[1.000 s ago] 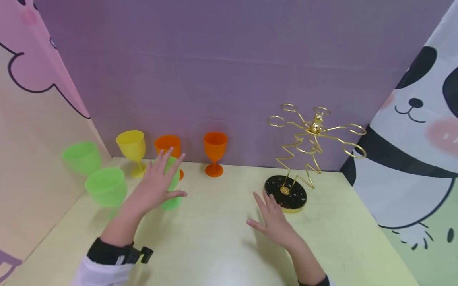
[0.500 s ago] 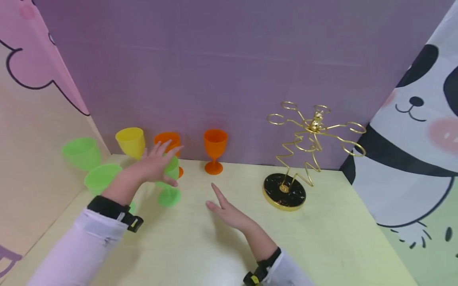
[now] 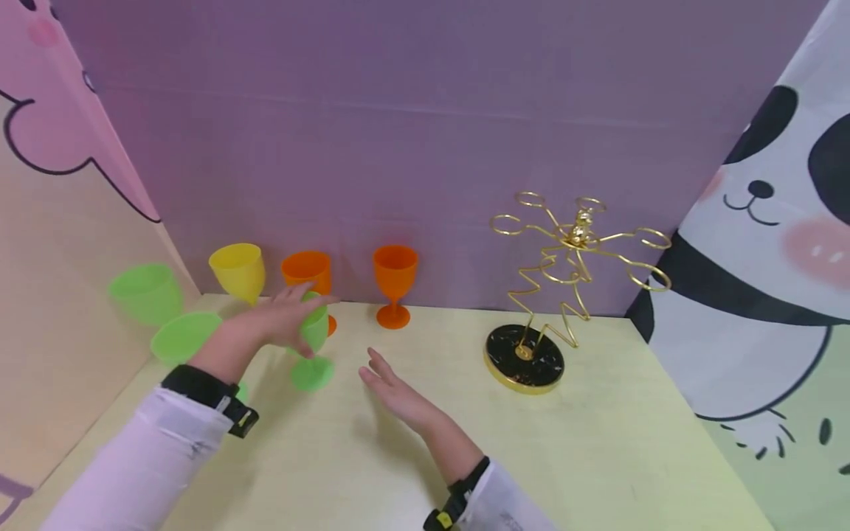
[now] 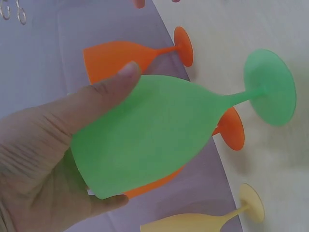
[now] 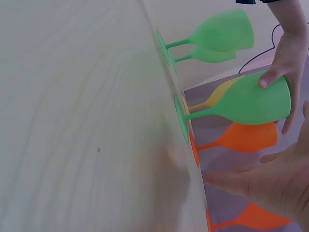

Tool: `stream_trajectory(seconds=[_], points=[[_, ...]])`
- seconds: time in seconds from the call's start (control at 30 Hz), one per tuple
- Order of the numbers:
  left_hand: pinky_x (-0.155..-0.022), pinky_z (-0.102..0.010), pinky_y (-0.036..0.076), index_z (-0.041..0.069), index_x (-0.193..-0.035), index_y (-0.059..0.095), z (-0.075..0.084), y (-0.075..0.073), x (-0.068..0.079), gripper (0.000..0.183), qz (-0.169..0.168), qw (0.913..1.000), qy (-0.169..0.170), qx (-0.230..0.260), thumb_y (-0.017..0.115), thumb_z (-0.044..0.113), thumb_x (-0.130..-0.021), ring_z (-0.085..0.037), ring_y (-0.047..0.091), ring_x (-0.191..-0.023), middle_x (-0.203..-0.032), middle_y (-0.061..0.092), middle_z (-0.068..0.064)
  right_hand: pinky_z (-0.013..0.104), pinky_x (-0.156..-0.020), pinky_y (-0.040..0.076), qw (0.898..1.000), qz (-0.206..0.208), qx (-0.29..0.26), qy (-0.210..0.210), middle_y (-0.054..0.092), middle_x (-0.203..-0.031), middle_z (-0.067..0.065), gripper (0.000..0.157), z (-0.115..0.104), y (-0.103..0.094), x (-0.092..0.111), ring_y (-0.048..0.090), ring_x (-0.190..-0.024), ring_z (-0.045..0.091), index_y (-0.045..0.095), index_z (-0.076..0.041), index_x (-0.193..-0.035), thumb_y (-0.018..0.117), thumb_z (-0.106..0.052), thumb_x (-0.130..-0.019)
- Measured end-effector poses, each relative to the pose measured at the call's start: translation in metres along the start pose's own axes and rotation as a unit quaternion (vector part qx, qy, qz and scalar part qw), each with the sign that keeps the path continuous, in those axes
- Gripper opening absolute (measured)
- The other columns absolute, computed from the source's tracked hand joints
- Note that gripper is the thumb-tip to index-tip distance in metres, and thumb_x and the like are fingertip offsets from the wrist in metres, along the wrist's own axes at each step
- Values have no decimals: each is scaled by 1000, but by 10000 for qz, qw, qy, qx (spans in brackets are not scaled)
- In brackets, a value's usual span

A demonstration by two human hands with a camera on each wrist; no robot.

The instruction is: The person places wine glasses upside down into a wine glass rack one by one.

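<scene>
My left hand [image 3: 279, 324] is round the bowl of a light green goblet [image 3: 317, 332], which stands upright on its foot on the table. In the left wrist view the thumb lies along one side of the green bowl [image 4: 149, 130], and the fingers reach round the other side near the rim. My right hand [image 3: 398, 398] hovers over the table to the right of that goblet, fingers extended and palm turned inward, holding nothing. An orange goblet [image 3: 395, 274] stands behind it; another orange goblet [image 3: 305, 267] is partly hidden by the left hand.
A yellow goblet [image 3: 239, 271] and two more green goblets, one at the left wall [image 3: 147, 295] and one behind the left forearm [image 3: 181, 341], stand on the left. A gold wire stand with rings [image 3: 578, 240] rises from a black round base [image 3: 524, 358] at right.
My right hand has swung left from beside the stand's base toward the green goblet. The left hand has lowered from above that goblet and come round its bowl.
</scene>
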State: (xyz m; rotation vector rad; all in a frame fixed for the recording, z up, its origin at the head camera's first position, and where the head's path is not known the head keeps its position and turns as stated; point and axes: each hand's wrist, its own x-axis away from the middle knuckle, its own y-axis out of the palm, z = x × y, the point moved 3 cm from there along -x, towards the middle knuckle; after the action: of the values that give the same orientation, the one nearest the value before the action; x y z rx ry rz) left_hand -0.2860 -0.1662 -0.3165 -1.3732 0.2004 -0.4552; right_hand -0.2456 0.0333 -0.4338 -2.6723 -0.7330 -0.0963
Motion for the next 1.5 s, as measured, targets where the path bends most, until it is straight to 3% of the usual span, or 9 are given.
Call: stream_trajectory(seconds=[0.2,0.37,0.6,0.8,0.93,1.13,1.2,1.33,1.5], points=[[-80,-61,41,22,-135,34,1,-2,-2,82,-46,10000,49,-50,78,22,-66,-50,22,-122,-141,17,-25,56,-103,19,10000,28,57,22,19,-147,4,69,1,-1,0,21,-133,29,9,-31,-143,29,-64,-86],[-78,-57,43,19,-129,42,3,-7,-3,74,27,9999,38,-150,79,23,-65,-47,32,-115,-132,29,-25,55,-103,20,9999,63,107,42,19,-147,6,74,-2,-5,0,21,-133,29,9,-29,-143,29,-67,-83],[-76,-54,44,15,-121,45,7,-18,-1,70,546,9979,8,-344,79,33,-63,-45,43,-101,-119,38,-25,48,-103,28,9996,174,-207,-52,19,-146,8,72,-5,-12,1,25,-131,27,9,-26,-143,31,-63,-85],[-77,-54,44,13,-121,42,7,-25,5,72,985,9950,-110,100,77,39,-65,-45,45,-100,-120,34,-26,49,-101,30,9949,564,-796,-257,24,-144,13,70,-8,-18,3,30,-128,31,14,-18,-142,34,-58,-88],[-79,-54,43,14,-124,38,6,-23,13,78,1268,9897,-297,599,74,48,-65,-42,45,-104,-126,31,-25,50,-100,31,9845,967,-1415,-363,29,-139,18,68,-7,-19,6,32,-126,36,20,-11,-139,37,-53,-89],[-84,-55,39,10,-129,32,8,-9,25,85,1924,9705,-473,1376,68,56,-67,-39,39,-109,-126,30,-25,49,-99,32,9564,1207,-2643,-308,35,-132,26,67,-5,-18,12,34,-122,41,28,3,-130,43,-47,-89],[-87,-56,36,8,-128,32,12,-4,28,85,2238,9594,-513,1635,67,56,-68,-39,36,-111,-126,30,-25,49,-100,31,9485,1129,-2944,-309,35,-132,26,66,-5,-17,13,34,-123,41,28,5,-131,43,-45,-90],[-88,-55,35,7,-127,34,22,9,31,85,2716,9318,-723,2296,68,56,-67,-38,34,-112,-128,32,-23,49,-101,29,9437,871,-3160,-445,29,-138,26,64,-7,-17,16,31,-126,40,22,3,-137,38,-41,-93],[-88,-52,36,9,-128,33,37,25,33,86,2765,9060,-848,3091,68,57,-66,-35,36,-112,-130,33,-19,48,-103,27,9262,792,-3634,-621,21,-143,23,63,-12,-21,19,25,-129,39,13,-4,-142,37,-38,-94]])
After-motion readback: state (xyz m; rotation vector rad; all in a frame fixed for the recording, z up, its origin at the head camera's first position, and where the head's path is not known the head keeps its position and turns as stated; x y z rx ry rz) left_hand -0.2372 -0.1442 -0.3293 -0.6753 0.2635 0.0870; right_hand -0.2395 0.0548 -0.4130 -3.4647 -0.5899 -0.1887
